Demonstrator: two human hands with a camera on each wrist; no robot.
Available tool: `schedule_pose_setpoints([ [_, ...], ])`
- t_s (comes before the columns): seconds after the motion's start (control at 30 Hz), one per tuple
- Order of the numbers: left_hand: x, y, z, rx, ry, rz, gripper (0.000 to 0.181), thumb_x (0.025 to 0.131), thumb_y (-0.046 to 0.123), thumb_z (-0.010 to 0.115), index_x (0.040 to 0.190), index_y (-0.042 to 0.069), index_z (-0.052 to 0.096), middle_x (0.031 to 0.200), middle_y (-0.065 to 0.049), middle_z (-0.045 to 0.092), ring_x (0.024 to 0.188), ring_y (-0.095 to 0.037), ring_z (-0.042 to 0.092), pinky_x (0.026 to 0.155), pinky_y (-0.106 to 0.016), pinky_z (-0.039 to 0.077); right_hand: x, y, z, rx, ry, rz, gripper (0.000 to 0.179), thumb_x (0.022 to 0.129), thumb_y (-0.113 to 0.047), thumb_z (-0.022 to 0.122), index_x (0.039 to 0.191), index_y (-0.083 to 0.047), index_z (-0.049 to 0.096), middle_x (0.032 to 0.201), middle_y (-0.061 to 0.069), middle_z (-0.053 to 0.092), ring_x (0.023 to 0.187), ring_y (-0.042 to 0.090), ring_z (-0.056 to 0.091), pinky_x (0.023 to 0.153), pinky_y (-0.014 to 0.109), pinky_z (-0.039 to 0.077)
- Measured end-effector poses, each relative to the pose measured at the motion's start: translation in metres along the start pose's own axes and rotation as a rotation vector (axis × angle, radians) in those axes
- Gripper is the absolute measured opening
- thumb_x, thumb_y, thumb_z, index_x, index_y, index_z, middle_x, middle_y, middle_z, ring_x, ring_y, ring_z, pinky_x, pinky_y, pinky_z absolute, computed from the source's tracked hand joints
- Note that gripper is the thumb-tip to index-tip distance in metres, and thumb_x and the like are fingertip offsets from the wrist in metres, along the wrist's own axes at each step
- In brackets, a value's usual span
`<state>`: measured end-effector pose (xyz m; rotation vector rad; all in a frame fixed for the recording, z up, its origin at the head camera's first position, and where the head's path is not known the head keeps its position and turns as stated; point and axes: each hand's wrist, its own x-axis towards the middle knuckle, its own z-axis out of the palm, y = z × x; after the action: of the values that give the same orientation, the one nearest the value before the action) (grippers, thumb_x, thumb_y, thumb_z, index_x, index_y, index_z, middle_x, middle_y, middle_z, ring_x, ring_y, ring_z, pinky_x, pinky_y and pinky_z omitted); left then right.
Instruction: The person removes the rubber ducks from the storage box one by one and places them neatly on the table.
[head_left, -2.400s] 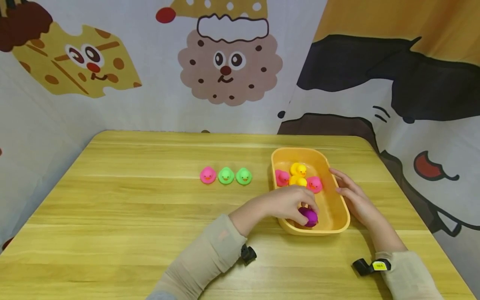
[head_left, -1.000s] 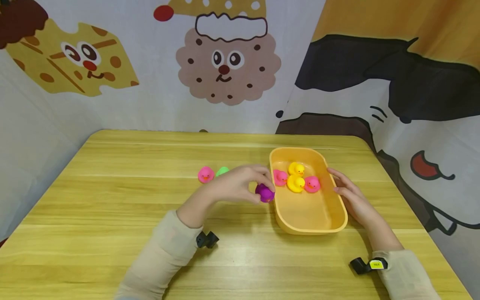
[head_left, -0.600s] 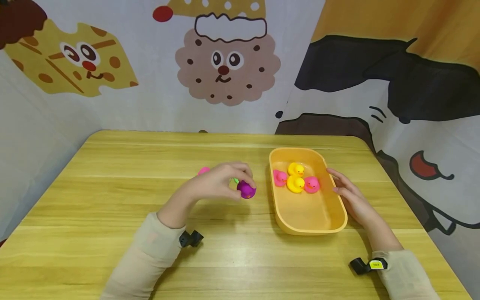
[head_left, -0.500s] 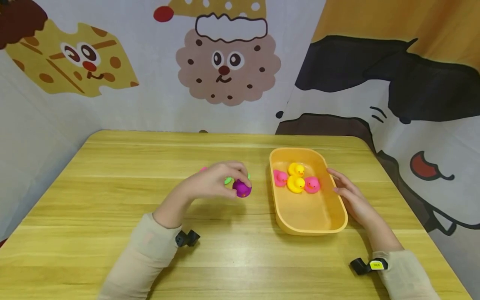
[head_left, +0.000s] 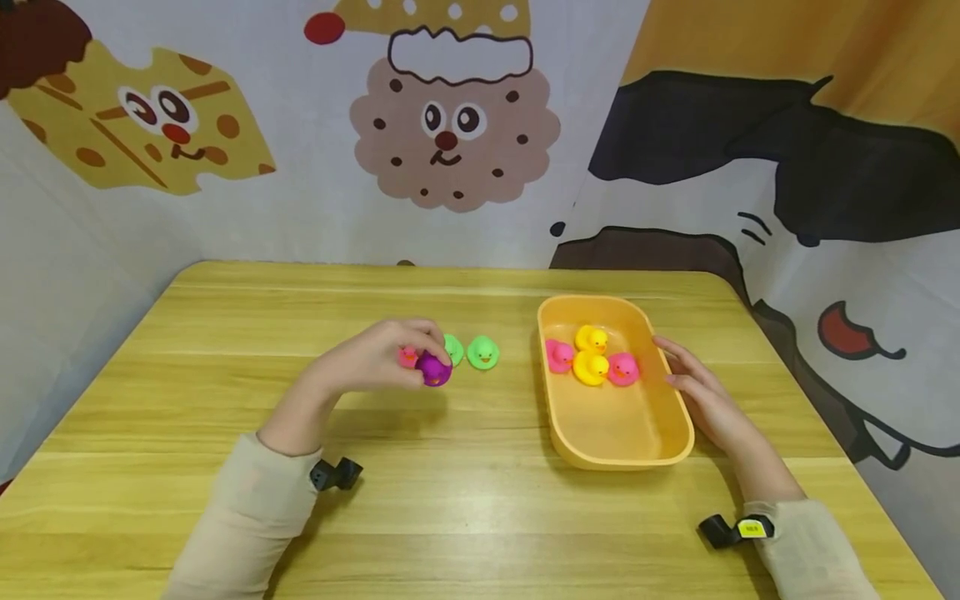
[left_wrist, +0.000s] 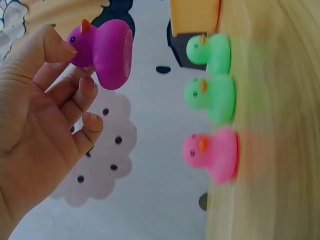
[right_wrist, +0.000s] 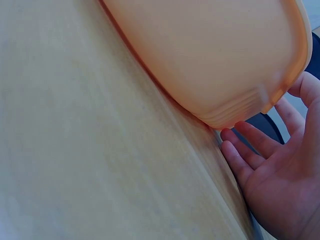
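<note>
My left hand pinches a purple rubber duck between thumb and fingers, above the table. In the left wrist view the purple duck is held off the wood, its flat base facing right. Behind this hand stand a pink rubber duck, partly covered, and two green rubber ducks, one fully seen. My right hand rests against the right wall of an orange plastic bin. The right wrist view shows the fingers extended, touching the bin's outer wall.
Inside the bin sit two yellow rubber ducks, one in front of the other, and two pink rubber ducks, one on the right. A wooden table carries everything. A printed cartoon curtain hangs behind.
My left hand has lifted the purple duck out of the bin and carried it left, past the green ducks, towards the pink one. The right hand stays at the bin.
</note>
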<state>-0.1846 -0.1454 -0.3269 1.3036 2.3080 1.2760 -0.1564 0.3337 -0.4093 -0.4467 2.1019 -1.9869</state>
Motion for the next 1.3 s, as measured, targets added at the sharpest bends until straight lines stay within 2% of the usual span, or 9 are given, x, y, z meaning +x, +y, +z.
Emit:
schedule_pose_setpoints([
  [0.17, -0.009, -0.004, -0.012, -0.008, 0.029, -0.04, 0.033, 0.072, -0.013, 0.064, 0.095, 0.009, 0.074, 0.097, -0.001, 0.061, 0.084, -0.019, 0.054, 0.071, -0.035, 0.046, 0.001, -0.001, 0.0, 0.001, -0.002, 0.001, 0.052, 0.101, -0.006, 0.037, 0.152, -0.009, 0.024, 0.141, 0.002, 0.036, 0.121, 0.009, 0.048, 0.091, 0.025, 0.045],
  [0.37, -0.018, -0.013, -0.023, 0.009, 0.045, -0.092, 0.031, 0.075, -0.011, 0.067, 0.098, 0.009, 0.074, 0.097, 0.0, 0.061, 0.086, -0.02, 0.054, 0.078, -0.041, 0.046, 0.0, 0.0, 0.0, -0.01, -0.001, 0.007, 0.052, 0.101, -0.006, 0.037, 0.152, -0.01, 0.024, 0.141, 0.003, 0.036, 0.121, 0.009, 0.047, 0.091, 0.025, 0.045],
  [0.53, -0.025, -0.023, -0.032, 0.039, 0.067, -0.131, 0.03, 0.075, -0.01, 0.069, 0.097, 0.01, 0.074, 0.097, 0.0, 0.061, 0.085, -0.021, 0.053, 0.078, -0.043, 0.044, -0.001, -0.002, 0.0, -0.025, 0.002, 0.017, 0.053, 0.101, -0.007, 0.037, 0.152, -0.011, 0.024, 0.143, 0.005, 0.034, 0.121, 0.009, 0.047, 0.091, 0.025, 0.045],
  [0.67, -0.03, -0.031, -0.038, 0.03, 0.086, -0.159, 0.029, 0.075, -0.009, 0.069, 0.095, 0.012, 0.074, 0.098, -0.002, 0.061, 0.086, -0.022, 0.052, 0.078, -0.044, 0.042, -0.001, -0.002, 0.001, -0.022, 0.004, 0.021, 0.052, 0.101, -0.007, 0.037, 0.152, -0.011, 0.023, 0.143, 0.007, 0.033, 0.121, 0.009, 0.047, 0.091, 0.025, 0.045],
  [0.93, -0.038, -0.043, -0.045, -0.005, 0.073, -0.215, 0.03, 0.076, -0.011, 0.066, 0.098, 0.009, 0.074, 0.099, -0.005, 0.061, 0.087, -0.025, 0.049, 0.074, -0.038, 0.041, 0.0, -0.004, 0.002, -0.03, 0.012, 0.023, 0.052, 0.101, -0.007, 0.037, 0.152, -0.011, 0.024, 0.145, 0.008, 0.031, 0.121, 0.008, 0.046, 0.091, 0.024, 0.045],
  [1.07, -0.041, -0.049, -0.047, -0.008, 0.072, -0.238, 0.03, 0.077, -0.011, 0.066, 0.099, 0.008, 0.074, 0.1, -0.006, 0.061, 0.087, -0.026, 0.05, 0.073, -0.039, 0.042, 0.0, -0.004, 0.001, -0.035, 0.014, 0.026, 0.052, 0.101, -0.008, 0.038, 0.152, -0.011, 0.024, 0.147, 0.01, 0.03, 0.121, 0.007, 0.046, 0.092, 0.023, 0.044],
  [1.3, -0.045, -0.062, -0.048, 0.005, 0.077, -0.251, 0.03, 0.077, -0.009, 0.066, 0.101, 0.006, 0.074, 0.102, -0.007, 0.062, 0.085, -0.026, 0.05, 0.068, -0.034, 0.044, -0.001, -0.004, 0.001, -0.046, 0.013, 0.027, 0.052, 0.101, -0.009, 0.038, 0.152, -0.011, 0.024, 0.148, 0.016, 0.027, 0.121, 0.007, 0.046, 0.092, 0.023, 0.044],
])
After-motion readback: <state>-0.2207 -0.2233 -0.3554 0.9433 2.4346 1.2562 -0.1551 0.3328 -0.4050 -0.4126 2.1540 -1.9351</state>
